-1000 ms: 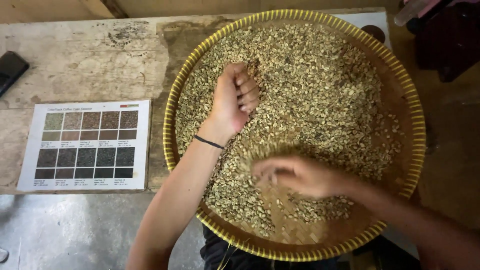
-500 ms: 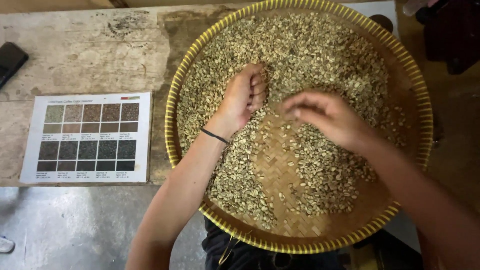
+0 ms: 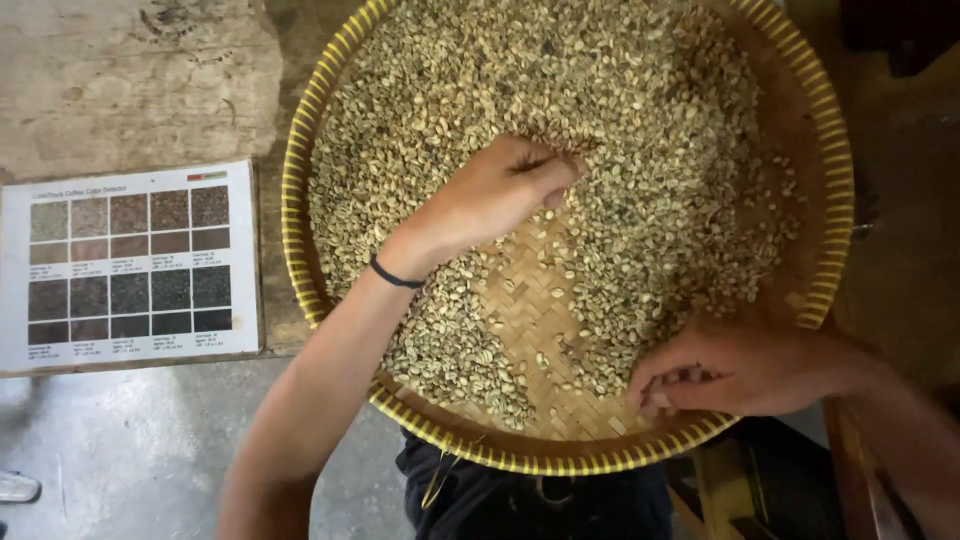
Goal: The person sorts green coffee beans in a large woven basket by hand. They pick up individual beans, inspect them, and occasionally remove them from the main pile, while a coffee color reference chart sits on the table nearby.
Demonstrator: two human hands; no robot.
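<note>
Woven bamboo shows bare down the middle of the round winnowing tray, its rim bound in yellow, where the green coffee beans are swept aside into a thick bed across the top and right and a thinner band at the lower left. The work in hand looks like sorting: spreading the beans thin and picking through them. The next move, as I judge it, calls for a light pinch on single beans without pushing the heap over the near rim.

Left hand lies palm down at the tray's centre, fingers curled together with the tips dug into the edge of the bean bed; whether it grips any bean I cannot tell. A dark band circles its wrist, and the forearm runs down to the lower left. Right hand rests at the near right rim, fingers bent and bunched close over a few beans, its grip hidden.

A printed colour chart lies on the worn table, just beside the tray's left edge.
</note>
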